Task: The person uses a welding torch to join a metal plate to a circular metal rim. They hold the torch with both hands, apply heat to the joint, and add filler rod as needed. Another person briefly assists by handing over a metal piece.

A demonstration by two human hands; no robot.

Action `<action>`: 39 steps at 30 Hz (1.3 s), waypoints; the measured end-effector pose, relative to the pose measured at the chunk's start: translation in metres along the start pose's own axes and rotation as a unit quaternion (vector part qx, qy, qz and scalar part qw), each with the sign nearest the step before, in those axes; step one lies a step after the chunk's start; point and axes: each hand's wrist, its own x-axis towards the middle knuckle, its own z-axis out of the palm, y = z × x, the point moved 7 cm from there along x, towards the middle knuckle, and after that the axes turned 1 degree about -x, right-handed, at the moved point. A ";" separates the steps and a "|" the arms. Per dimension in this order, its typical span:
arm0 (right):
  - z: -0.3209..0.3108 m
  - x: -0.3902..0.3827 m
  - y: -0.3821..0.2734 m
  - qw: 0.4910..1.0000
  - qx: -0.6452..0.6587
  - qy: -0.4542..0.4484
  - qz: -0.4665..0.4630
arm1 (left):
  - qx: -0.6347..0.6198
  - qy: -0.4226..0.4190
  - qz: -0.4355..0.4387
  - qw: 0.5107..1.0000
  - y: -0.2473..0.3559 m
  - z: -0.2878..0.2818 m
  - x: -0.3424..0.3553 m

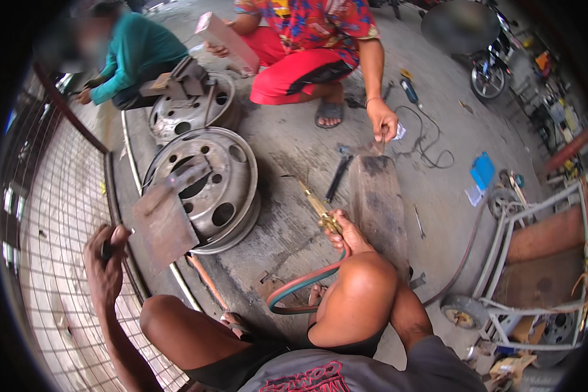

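Observation:
My right hand (343,232) grips a brass cutting torch (320,206), its nozzle pointing away from me, with red and green hoses (287,287) trailing below it. My left hand (108,251), raised at the left by the wire mesh, is closed on a small dark object (106,248). A rusty steel plate (160,232) with a bracket on it rests on a steel wheel rim (225,186) in front of me. To the right lies a long, worn steel block (375,196); a co-worker's hand (382,124) holds a small piece above its far end.
Two people (307,39) (140,46) squat ahead, near another rim (170,114). Wire mesh (39,228) lines the left. A power tool (408,88), blue case (482,170) and wrench (418,222) lie on the floor. A metal cart (490,281) stands right, a motorcycle (487,78) behind.

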 end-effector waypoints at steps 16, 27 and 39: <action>0.039 -0.038 -0.044 0.988 -0.140 0.047 -0.052 | -0.057 -0.056 -0.142 0.987 -0.136 0.045 0.001; 0.005 -0.071 -0.073 0.953 -0.130 0.195 -0.191 | -0.067 -0.066 -0.169 0.981 -0.161 0.060 -0.011; -0.049 -0.089 -0.069 0.941 -0.167 0.234 -0.175 | -0.085 -0.067 -0.181 0.977 -0.161 0.079 -0.011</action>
